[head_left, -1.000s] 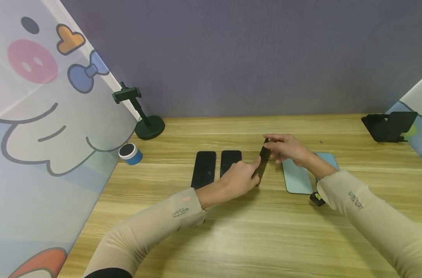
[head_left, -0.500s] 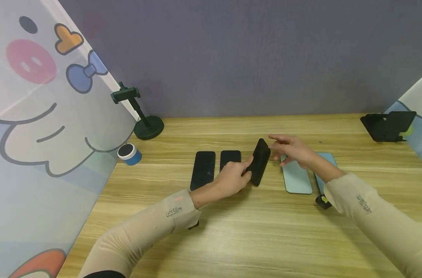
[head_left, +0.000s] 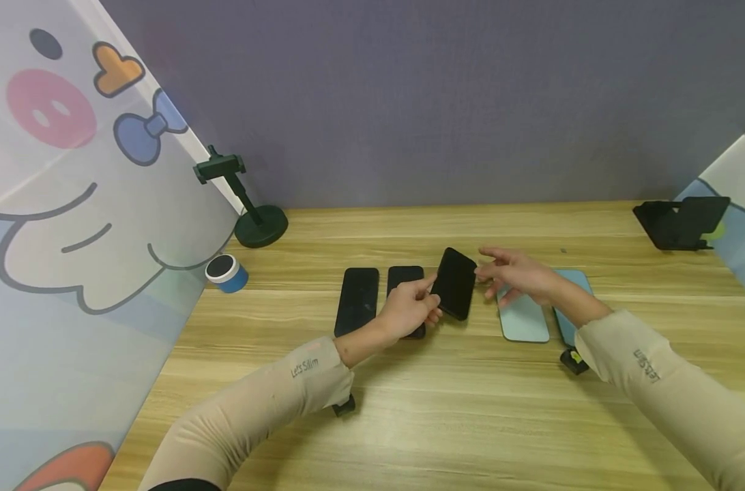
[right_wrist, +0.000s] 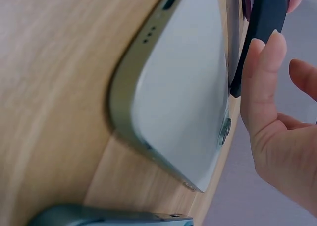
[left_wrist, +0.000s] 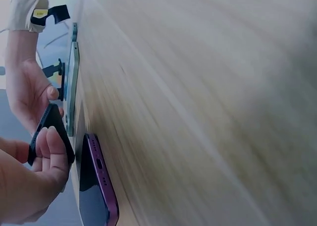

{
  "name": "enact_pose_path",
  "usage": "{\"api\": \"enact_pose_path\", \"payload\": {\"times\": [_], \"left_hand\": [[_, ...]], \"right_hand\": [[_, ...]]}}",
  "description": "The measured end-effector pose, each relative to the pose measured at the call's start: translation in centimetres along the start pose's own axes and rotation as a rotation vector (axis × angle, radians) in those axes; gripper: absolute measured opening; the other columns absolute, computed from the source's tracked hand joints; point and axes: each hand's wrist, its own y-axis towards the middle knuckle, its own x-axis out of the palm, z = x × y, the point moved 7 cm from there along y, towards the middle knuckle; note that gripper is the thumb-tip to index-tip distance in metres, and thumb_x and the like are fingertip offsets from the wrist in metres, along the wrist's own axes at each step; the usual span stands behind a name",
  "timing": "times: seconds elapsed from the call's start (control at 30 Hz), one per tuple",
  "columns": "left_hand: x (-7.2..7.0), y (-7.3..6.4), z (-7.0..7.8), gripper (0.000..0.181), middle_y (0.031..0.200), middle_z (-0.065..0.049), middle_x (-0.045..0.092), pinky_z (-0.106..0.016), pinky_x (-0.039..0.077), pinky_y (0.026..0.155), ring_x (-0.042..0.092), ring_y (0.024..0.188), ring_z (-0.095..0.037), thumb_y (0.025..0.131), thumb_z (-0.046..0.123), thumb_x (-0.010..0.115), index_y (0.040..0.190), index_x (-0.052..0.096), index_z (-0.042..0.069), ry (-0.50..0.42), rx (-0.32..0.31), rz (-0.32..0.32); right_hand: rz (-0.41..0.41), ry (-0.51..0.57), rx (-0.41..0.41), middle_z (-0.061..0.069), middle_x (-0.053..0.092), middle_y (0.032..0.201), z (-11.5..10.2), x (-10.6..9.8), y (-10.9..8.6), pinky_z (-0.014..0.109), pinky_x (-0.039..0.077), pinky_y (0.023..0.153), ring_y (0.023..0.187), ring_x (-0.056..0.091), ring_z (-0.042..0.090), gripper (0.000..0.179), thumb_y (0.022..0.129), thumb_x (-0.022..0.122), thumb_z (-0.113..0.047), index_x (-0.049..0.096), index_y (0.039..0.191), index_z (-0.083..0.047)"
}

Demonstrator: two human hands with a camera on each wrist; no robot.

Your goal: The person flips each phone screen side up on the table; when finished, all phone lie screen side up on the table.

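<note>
My left hand (head_left: pixel 405 308) pinches the left edge of a black smartphone (head_left: pixel 455 286), thumb in front and fingers behind. The phone is tilted above the table, its dark screen turned towards the head camera. At its right edge is my right hand (head_left: pixel 520 274); in the right wrist view, its fingertips (right_wrist: pixel 273 50) touch the phone while the thumb stands apart. Beneath the left hand lies a phone with a purple rim (left_wrist: pixel 105 186), screen up. Another black phone (head_left: pixel 357 300) lies left of it. A pale green phone (head_left: pixel 526 320) lies face down under the right hand.
Beside the pale green phone lies a blue phone (head_left: pixel 573 281), partly behind the right arm. A dark green phone stand (head_left: pixel 258 221) and a blue-white jar (head_left: pixel 227 273) stand at the left. A black folding stand (head_left: pixel 682 221) is at the back right, near the grey partition (head_left: pixel 434 102).
The black phone has gone from nearly edge-on to tilted back, its screen now showing, and has shifted slightly left with my left hand. My right hand has stayed near its right edge.
</note>
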Motion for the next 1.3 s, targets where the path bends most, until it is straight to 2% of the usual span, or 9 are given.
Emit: {"api": "enact_pose_path", "payload": {"times": [0.13,0.27,0.37,0.5,0.7,0.87,1.0,1.2,1.3], "left_hand": [[-0.1,0.0,0.0,0.056,0.093,-0.022,0.071,-0.032,0.060,0.070,0.069,0.073,-0.020,0.104,0.013,0.055,0.156,0.036,0.013,-0.123,-0.029,0.021],[0.1,-0.1,0.4,0.058,0.096,-0.022,0.070,-0.034,0.060,0.075,0.069,0.075,-0.019,0.104,0.014,0.056,0.157,0.034,0.014,-0.153,-0.004,-0.002],[0.3,-0.1,0.6,0.060,0.095,-0.020,0.071,-0.039,0.060,0.079,0.068,0.074,-0.015,0.103,0.014,0.057,0.158,0.031,0.017,-0.151,0.008,-0.041],[0.4,-0.1,0.7,0.067,0.088,-0.012,0.071,-0.043,0.060,0.082,0.068,0.072,-0.013,0.102,0.013,0.059,0.160,0.025,0.022,-0.184,-0.011,-0.110],[0.5,-0.2,1.1,0.077,0.081,-0.005,0.068,-0.035,0.060,0.076,0.066,0.069,-0.015,0.101,0.009,0.058,0.162,0.013,0.023,-0.206,-0.026,-0.240],[0.6,-0.2,1.1,0.081,0.080,-0.004,0.066,-0.034,0.060,0.074,0.064,0.070,-0.015,0.101,0.011,0.059,0.162,0.007,0.021,-0.156,-0.022,-0.277],[0.5,-0.2,0.9,0.087,0.073,-0.007,0.064,-0.031,0.058,0.071,0.062,0.064,-0.016,0.099,0.022,0.066,0.162,0.008,0.018,-0.044,0.011,-0.264],[0.4,-0.2,0.6,0.097,0.065,-0.009,0.057,-0.024,0.036,0.051,0.038,0.048,-0.012,0.094,0.035,0.072,0.162,0.006,0.015,0.150,0.073,-0.244],[0.5,-0.2,0.4,0.102,0.067,-0.005,0.059,-0.023,0.036,0.051,0.039,0.048,-0.009,0.091,0.039,0.074,0.162,0.004,0.016,0.217,0.074,-0.244]], "right_hand": [[-0.015,-0.006,0.015,0.031,0.040,0.151,0.1,0.2,0.1,0.037,0.060,0.066,0.084,0.070,0.018,0.086,0.104,0.055,-0.037,-0.002,0.163,-0.011],[-0.004,0.041,0.016,0.029,0.037,0.152,0.0,0.3,0.2,0.037,0.061,0.068,0.086,0.070,0.019,0.086,0.104,0.055,-0.038,-0.002,0.163,-0.013],[0.020,0.091,-0.008,0.026,0.041,0.145,-0.3,0.2,0.1,0.034,0.060,0.068,0.084,0.068,0.017,0.083,0.104,0.056,-0.036,0.001,0.163,-0.014],[0.022,0.124,-0.074,0.014,0.046,0.128,-0.7,0.1,0.0,0.032,0.060,0.065,0.081,0.066,0.015,0.082,0.103,0.059,-0.026,0.005,0.163,-0.014],[-0.008,0.145,-0.121,0.002,0.050,0.113,-0.9,0.0,-0.1,0.027,0.057,0.060,0.077,0.062,0.012,0.082,0.101,0.062,-0.018,0.008,0.163,-0.015],[-0.011,0.159,-0.117,0.002,0.050,0.111,-0.9,-0.1,-0.2,0.026,0.056,0.058,0.074,0.060,0.011,0.083,0.100,0.063,-0.018,0.009,0.163,-0.015],[-0.005,0.163,-0.112,0.002,0.050,0.111,-1.0,-0.1,-0.2,0.026,0.055,0.058,0.072,0.059,0.011,0.083,0.100,0.064,-0.018,0.010,0.163,-0.013],[0.002,0.156,-0.102,0.003,0.048,0.113,-1.2,-0.1,-0.2,0.024,0.054,0.056,0.071,0.059,0.010,0.083,0.098,0.065,-0.018,0.014,0.163,-0.014],[0.003,0.137,-0.100,0.004,0.047,0.114,-1.1,0.0,-0.2,0.024,0.053,0.056,0.071,0.058,0.011,0.082,0.098,0.066,-0.017,0.016,0.163,-0.015]]}}
